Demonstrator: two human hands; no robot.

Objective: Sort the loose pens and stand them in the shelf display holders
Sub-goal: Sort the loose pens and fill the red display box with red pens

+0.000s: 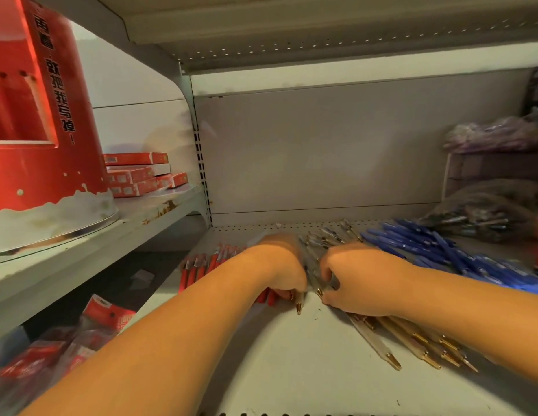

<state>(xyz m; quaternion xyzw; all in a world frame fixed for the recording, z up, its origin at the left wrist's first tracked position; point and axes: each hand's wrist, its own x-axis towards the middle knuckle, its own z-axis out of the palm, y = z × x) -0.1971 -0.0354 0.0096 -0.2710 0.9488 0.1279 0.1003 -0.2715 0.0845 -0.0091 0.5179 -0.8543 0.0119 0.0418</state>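
Both hands are down on the shelf [291, 370], close together at centre, w/ the clear pens [324, 238] bunched between them. Left hand [279, 271] is curled over the near end of the bunch, fingers wrapped round at least one pen; a gold tip [299, 307] pokes out below the knuckles. Right hand [357, 280] is also curled, fingertips pinching into the same bunch from the other side. Motion blur hides how many pens each one has.

Key relation: the clear pens' long axis runs far-to-near, tips toward the person. More of them fan out under the right forearm, tips pointing near-right. So the bunch lies lengthwise between the palms, not across them.

Sorted piles on each side:
- red pens [201, 268] just left of the left wrist, roughly parallel to the clear ones
- blue pens [426, 247] right of the right hand, heaped and slanted

The red display holder [36, 115] stands up-left on the next shelf over, a level higher, well apart from the piles. Left hand is the nearer one to it. Probably the step in hand is squaring the clear pens into one aligned bundle. Standing them up then means turning the bundle from flat to upright and carrying it up and left, which suits the left arm. Risk: pens slipping out of the bundle's end as it tilts.

Bkgd: red boxes [138, 172] stacked behind the holder, a bag of pens [478, 214] far right.
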